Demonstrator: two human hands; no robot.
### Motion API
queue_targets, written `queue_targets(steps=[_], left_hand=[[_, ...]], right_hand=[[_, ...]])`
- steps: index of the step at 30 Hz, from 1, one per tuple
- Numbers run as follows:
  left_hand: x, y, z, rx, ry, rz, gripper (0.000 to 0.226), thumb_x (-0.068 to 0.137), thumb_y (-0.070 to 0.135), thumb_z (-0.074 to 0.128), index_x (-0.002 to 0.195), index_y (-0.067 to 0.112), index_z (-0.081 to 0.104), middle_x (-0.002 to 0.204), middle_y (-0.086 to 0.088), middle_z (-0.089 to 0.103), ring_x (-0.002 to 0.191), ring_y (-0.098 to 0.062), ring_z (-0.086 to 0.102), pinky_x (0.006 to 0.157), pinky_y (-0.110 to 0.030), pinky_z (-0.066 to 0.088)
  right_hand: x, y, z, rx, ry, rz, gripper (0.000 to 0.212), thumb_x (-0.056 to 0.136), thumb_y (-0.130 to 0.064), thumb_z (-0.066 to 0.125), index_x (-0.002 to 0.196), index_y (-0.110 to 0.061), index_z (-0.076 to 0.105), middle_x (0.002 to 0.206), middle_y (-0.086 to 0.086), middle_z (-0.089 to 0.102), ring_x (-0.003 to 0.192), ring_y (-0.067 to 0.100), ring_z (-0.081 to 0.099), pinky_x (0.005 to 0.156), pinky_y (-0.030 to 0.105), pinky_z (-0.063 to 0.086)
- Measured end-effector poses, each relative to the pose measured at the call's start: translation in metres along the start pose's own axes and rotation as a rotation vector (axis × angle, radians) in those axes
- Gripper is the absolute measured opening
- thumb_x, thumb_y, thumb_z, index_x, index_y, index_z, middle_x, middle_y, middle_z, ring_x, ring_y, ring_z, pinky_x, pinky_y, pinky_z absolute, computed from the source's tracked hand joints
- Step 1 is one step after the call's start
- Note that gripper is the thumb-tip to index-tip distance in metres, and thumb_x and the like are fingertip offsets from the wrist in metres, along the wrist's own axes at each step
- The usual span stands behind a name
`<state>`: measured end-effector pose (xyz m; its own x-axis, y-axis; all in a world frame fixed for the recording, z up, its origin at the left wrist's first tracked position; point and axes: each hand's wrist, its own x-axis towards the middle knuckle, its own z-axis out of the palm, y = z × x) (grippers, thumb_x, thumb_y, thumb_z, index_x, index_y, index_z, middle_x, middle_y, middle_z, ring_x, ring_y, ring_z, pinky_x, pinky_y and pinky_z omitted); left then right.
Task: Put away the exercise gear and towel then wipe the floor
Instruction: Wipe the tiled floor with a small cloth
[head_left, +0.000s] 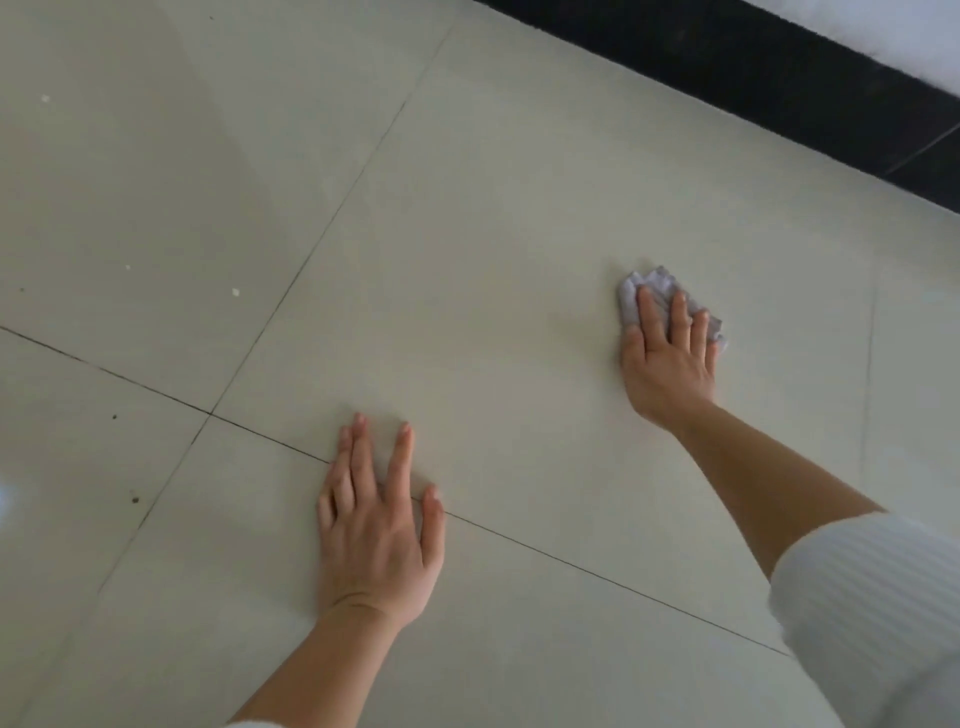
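Observation:
My right hand (667, 358) presses flat, fingers straight, on a small crumpled pale grey-lilac cloth (635, 297) that lies on the light tiled floor (467, 208) at the right of centre. Most of the cloth is hidden under the hand; its edges show past the fingertips. My left hand (376, 525) rests flat on the floor nearer to me, fingers spread, across a dark grout line. No exercise gear or towel is in view.
A black skirting strip (779, 83) runs along the far right edge of the floor, with a white wall above it. Small white specks (235, 292) and dark crumbs (135, 500) dot the tiles at the left.

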<state>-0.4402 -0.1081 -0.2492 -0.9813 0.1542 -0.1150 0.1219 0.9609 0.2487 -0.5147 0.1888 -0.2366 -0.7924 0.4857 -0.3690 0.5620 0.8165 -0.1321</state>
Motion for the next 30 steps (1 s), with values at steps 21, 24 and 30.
queue_targets(steps=[21,24,30], left_hand=[[-0.001,0.001,0.001,0.019,0.021,-0.014,0.061,0.087,0.044,0.032,0.142,0.017,0.039,0.151,-0.018,0.028,0.140,-0.031,0.024,0.102,-0.044,0.026],[-0.002,0.001,0.002,0.011,0.028,-0.017,0.061,0.087,0.045,0.030,0.143,0.019,0.036,0.153,-0.017,0.025,0.141,-0.031,0.021,0.103,-0.046,0.027],[-0.002,-0.001,0.006,-0.018,0.053,0.001,0.059,0.089,0.039,0.027,0.144,0.018,0.034,0.154,-0.017,0.024,0.142,-0.031,0.020,0.108,-0.048,0.025]], right_hand=[[-0.024,-0.055,0.018,-0.153,-0.038,-0.674,0.054,0.097,-0.051,0.003,0.149,-0.040,-0.005,0.162,-0.003,-0.006,0.148,0.025,-0.015,0.116,0.038,-0.017],[-0.070,-0.046,0.033,-0.174,-0.081,-0.763,0.054,0.094,-0.054,-0.005,0.146,-0.040,-0.008,0.162,-0.004,-0.004,0.147,0.024,-0.017,0.116,0.039,-0.019],[-0.157,-0.017,0.068,-0.157,-0.097,-0.905,0.052,0.103,-0.043,0.004,0.152,-0.032,0.017,0.161,0.000,0.017,0.148,0.032,0.007,0.116,0.048,0.003]])
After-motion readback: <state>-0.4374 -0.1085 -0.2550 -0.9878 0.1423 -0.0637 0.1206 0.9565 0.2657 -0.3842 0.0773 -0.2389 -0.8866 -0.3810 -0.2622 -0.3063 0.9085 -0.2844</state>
